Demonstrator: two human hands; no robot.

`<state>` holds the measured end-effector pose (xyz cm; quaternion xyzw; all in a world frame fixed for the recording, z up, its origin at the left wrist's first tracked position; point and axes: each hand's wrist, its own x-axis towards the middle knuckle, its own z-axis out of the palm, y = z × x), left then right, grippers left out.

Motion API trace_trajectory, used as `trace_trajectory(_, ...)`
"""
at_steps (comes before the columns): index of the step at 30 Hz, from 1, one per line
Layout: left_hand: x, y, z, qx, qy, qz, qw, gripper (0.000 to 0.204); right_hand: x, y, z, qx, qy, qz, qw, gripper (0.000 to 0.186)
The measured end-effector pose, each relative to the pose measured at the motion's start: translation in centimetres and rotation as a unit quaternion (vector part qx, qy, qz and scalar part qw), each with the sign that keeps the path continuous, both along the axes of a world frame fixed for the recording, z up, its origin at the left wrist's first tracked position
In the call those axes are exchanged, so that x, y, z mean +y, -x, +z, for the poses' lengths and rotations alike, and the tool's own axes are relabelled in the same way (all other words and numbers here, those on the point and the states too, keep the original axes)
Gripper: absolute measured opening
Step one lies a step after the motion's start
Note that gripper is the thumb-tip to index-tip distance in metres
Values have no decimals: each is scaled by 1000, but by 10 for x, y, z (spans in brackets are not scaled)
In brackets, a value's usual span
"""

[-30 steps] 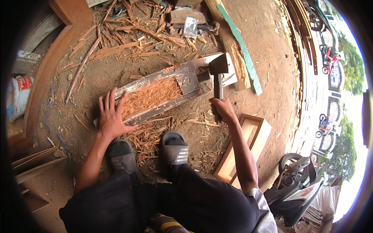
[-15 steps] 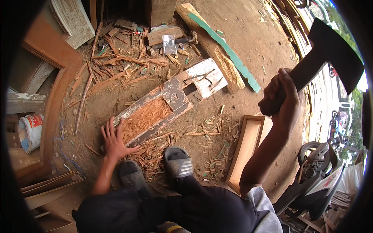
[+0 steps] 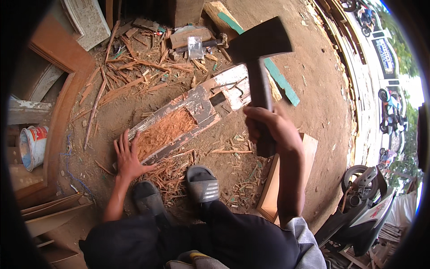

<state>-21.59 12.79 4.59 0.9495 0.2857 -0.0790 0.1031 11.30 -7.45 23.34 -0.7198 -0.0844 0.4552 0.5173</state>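
Note:
My right hand (image 3: 274,127) is closed around the handle of a hatchet (image 3: 259,41), raised above the ground with its dark, broad head upward. Below it lies a weathered wooden board (image 3: 202,104) with flaking dark and white paint. A long patch of its surface is chopped down to raw, splintered reddish wood (image 3: 168,130). The board's far end carries bent metal rods (image 3: 236,87) near a dark cut-out. My left hand (image 3: 128,158) rests on the board's near left end, fingers spread, apart from the chopped patch's middle.
Wood splinters (image 3: 172,177) litter the ground around my sandalled feet (image 3: 202,184). A wooden box frame (image 3: 271,204) stands at right, a motorbike (image 3: 358,201) beyond it. Left are a brown door frame (image 3: 67,121) and a white bucket (image 3: 33,148). A green strip (image 3: 282,83) lies beyond the board.
My right hand has swung the hatchet from the far right inward and to the left, over the board's far end. My left hand stays on the board.

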Motion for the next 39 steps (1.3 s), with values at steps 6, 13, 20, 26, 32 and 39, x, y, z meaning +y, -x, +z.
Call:
trace_trajectory(6, -2, 1, -10, -18, 0, -5, 1000, 128, -20, -20, 126, -194, -267, -104, 938, 14)
trace_trajectory(13, -5, -4, -6, -17, 11, -9, 1000, 130, -23, -36, -98, -306, -108, -138, 936, 16)
trace_trajectory(20, 0, -2, -5, -4, 20, 5, 1000, 128, -17, -22, -29, -10, 57, -97, 994, 17)
trace_trajectory(26, -1, 1, -10, -41, 15, -6, 999, 129, 5, -29, 92, -237, -86, -156, 955, 20)
trace_trajectory(32, -2, 2, -7, -30, 15, 2, 999, 129, 5, -54, -36, -401, -198, -159, 880, 12)
trace_trajectory(39, 3, 8, -9, -20, 5, 1, 1000, 130, -81, 1, -127, 100, 160, -53, 981, 20)
